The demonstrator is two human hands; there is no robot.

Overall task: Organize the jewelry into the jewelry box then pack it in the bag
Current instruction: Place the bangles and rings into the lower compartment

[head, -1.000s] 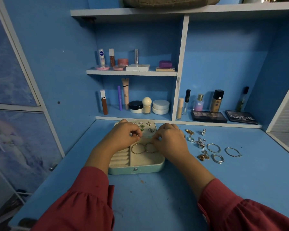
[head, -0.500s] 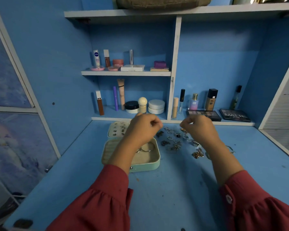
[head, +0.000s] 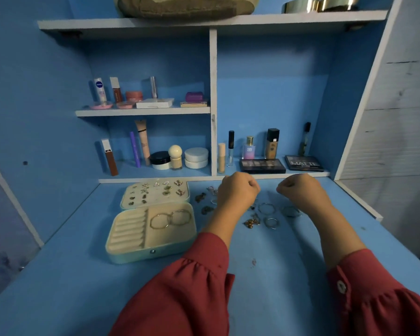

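Note:
The mint jewelry box (head: 134, 257) lies open on the blue desk, and two hoop bracelets (head: 170, 219) rest in its large compartment. Its lid (head: 125, 202) lies flat behind it, studded with several earrings. Loose jewelry (head: 267, 209) is scattered to the right of the box: silver hoops, gold pieces and dark earrings. My left hand (head: 238, 190) and my right hand (head: 298, 187) hover above this pile, fingers curled into loose fists that face each other. Nothing shows between their fingers. An olive bag (head: 187, 7) sits on the top shelf.
Cosmetics fill the shelves behind the desk: tubes, jars (head: 196, 157), bottles and two eyeshadow palettes (head: 262, 165). A white panel edges the desk on the right. Bare blue desk (head: 70, 287) lies in front of the box.
Both hands left the box after setting the hoops inside, rose and moved right over the loose jewelry. The view has shifted right as well.

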